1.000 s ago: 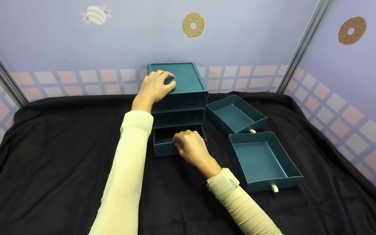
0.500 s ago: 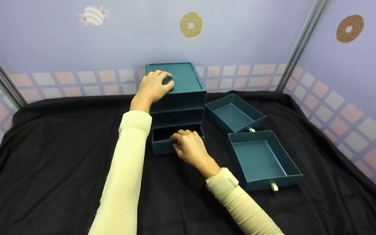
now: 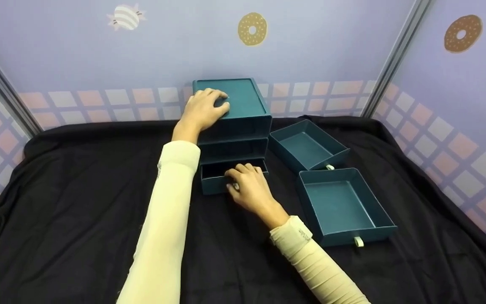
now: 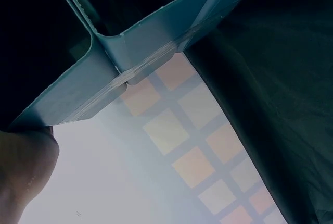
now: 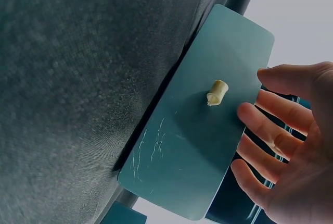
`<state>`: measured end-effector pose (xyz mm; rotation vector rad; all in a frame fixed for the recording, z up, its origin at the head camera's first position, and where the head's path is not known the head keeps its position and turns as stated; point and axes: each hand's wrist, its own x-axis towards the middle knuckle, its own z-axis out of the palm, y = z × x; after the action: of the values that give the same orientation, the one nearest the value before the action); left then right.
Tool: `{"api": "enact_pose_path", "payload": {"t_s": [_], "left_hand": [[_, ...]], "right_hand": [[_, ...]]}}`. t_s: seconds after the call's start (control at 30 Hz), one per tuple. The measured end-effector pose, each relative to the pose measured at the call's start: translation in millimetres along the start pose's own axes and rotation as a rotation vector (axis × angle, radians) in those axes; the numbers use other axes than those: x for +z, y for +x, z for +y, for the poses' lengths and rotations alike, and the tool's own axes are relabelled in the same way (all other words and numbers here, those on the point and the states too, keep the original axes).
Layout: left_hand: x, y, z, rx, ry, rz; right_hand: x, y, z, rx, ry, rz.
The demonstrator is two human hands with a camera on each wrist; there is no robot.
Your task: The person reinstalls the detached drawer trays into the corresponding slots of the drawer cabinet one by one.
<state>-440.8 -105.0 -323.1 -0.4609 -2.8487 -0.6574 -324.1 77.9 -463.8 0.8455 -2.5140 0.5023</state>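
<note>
Box (image 3: 247, 96), tall and blue-green, stands near the back wall (image 3: 184, 46) on a wrinkly black cloth (image 3: 78, 202). The left hand (image 3: 204, 110) rests on top of the box by its left edge, with the thumb and first finger apart. The bottom drawer (image 3: 214, 185) is in the lowest slot and sticks out a bit at the front. The right hand (image 3: 250, 188) has its fingertips at the top edge of this drawer's front. Its fingers are spread, and a little pale loop (image 5: 217, 92) sits on the drawer front just past them. I can't tell how hard either hand pushes.

Two more drawers lie on the cloth, right of the box. The back drawer (image 3: 308, 147) is turned crooked, close to the box. The front drawer (image 3: 340, 202) is nearer the person. Both arms wear cream sleeves (image 3: 163, 219).
</note>
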Motion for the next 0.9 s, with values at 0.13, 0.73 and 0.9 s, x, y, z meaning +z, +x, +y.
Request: {"api": "enact_pose_path", "payload": {"t_s": [0.13, 0.73, 0.9], "left_hand": [[0.5, -0.1, 0.7, -0.001, -0.001, -0.005], [-1.2, 0.7, 0.5, 0.009, -0.007, 0.006], [-0.9, 0.3, 0.4, 0.003, -0.006, 0.001]], "right_hand": [[0.2, -1.0, 0.5, 0.006, -0.008, -0.005], [2.4, -0.7, 2.6, 0.028, 0.011, -0.033], [3.7, -1.0, 4.1, 0.032, 0.023, -0.072]]}}
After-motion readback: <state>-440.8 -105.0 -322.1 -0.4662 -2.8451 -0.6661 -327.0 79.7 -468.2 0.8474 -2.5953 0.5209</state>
